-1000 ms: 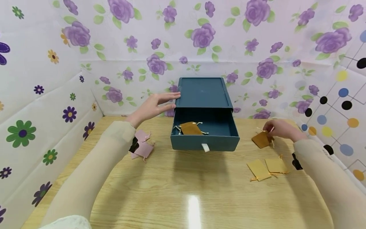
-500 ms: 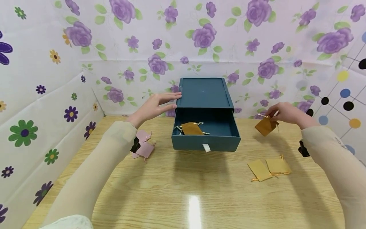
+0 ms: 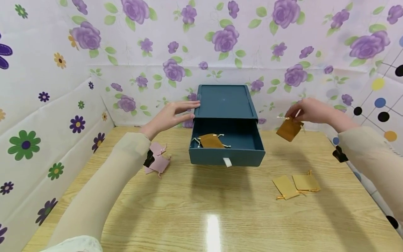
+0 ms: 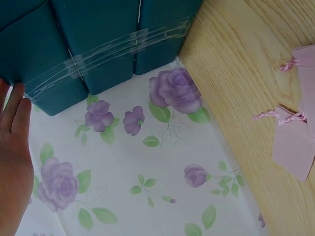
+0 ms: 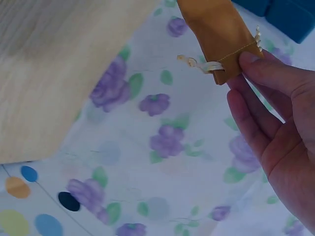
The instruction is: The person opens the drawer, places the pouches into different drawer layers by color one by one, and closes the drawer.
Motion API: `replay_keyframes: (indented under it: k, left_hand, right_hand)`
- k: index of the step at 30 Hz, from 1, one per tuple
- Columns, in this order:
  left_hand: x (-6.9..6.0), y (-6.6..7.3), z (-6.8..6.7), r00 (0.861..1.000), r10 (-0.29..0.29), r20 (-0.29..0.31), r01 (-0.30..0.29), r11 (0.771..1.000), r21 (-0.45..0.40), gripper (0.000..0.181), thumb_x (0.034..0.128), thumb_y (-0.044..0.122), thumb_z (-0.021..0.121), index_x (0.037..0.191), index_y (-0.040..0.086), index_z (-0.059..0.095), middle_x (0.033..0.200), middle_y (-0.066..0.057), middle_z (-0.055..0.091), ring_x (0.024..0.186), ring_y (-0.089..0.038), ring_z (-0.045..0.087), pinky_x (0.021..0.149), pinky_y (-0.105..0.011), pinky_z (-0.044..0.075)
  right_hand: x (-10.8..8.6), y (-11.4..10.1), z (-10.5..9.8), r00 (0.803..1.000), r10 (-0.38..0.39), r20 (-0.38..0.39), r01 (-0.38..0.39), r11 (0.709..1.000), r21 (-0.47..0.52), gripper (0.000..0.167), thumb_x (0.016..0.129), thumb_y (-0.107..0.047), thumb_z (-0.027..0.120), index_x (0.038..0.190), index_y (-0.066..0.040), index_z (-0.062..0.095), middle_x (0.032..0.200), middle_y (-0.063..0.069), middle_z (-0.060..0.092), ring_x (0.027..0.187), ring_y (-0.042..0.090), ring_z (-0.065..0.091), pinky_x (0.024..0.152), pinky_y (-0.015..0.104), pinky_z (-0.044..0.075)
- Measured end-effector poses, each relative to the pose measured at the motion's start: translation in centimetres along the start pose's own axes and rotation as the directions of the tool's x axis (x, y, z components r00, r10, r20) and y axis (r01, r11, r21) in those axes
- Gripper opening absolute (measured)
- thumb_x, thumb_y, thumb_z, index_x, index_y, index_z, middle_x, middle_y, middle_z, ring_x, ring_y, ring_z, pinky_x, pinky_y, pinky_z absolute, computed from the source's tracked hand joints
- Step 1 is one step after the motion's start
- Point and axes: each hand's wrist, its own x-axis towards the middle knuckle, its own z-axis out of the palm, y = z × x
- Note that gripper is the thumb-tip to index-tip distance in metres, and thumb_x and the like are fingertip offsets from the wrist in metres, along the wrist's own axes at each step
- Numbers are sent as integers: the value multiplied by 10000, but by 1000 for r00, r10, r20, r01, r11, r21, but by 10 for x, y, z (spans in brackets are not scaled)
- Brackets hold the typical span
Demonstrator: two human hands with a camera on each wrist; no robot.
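Two yellow pouches (image 3: 285,187), pink pouches (image 3: 160,163) flank box (image 3: 224,101); left hand (image 3: 168,118) spread against it, right hand (image 3: 313,111) pinching brown pouch (image 3: 289,130).

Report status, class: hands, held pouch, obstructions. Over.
Right hand pinching brown drawstring pouch, held above tabletop. Left hand touching blue drawer unit. Drawer open; nothing visible between it and pouch.

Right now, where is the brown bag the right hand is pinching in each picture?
Head: right of centre, the brown bag hangs from the right hand.
Left wrist: not in it.
Right wrist: at the top, right of centre.
Shared landmark: the blue drawer box, in every view.
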Motion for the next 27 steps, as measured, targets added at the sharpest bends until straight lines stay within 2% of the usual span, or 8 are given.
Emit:
replay_keyframes:
  k: [8,12,16,22,27]
  left_hand:
    - [4,2,-6,999,18,27,-19,997,68,442,1004,293,590,1437,212,542,1542,33,466,1441,-189,429,1194,-423,373]
    - [5,3,-6,999,16,34,-18,998,60,435,1002,281,594,1428,202,553,1539,25,471,1444,-182,424,1203,-408,361]
    - [6,4,-5,999,13,38,-16,998,67,435,1000,285,598,1426,209,554,1539,27,470,1441,-185,430,1198,-412,368]
    - [6,7,-6,999,18,32,-20,997,71,435,996,268,606,1422,189,560,1541,-4,470,1432,-231,444,1191,-453,371]
    - [6,6,-7,999,11,43,-15,997,79,434,998,276,603,1422,199,559,1541,5,470,1435,-202,439,1195,-413,372]
  right_hand:
    - [10,-32,-41,1000,-20,11,20,1000,-17,247,869,50,689,1084,-54,752,999,133,756,888,259,727,721,341,618]
    - [17,-46,-56,998,-55,12,56,998,-37,249,870,41,696,1096,-49,748,1015,143,755,896,267,730,729,343,621]
    - [24,-60,-68,994,-111,-3,110,990,-91,242,860,24,718,1086,-57,754,1013,136,757,890,258,729,759,361,621]
    - [35,-79,-83,991,-129,-22,126,986,-112,230,875,-1,716,1092,-69,752,1001,131,760,876,234,727,713,294,612]
    - [43,-94,-91,988,-150,-24,146,982,-117,232,884,5,703,1106,-47,744,1010,153,757,890,258,724,761,357,619]
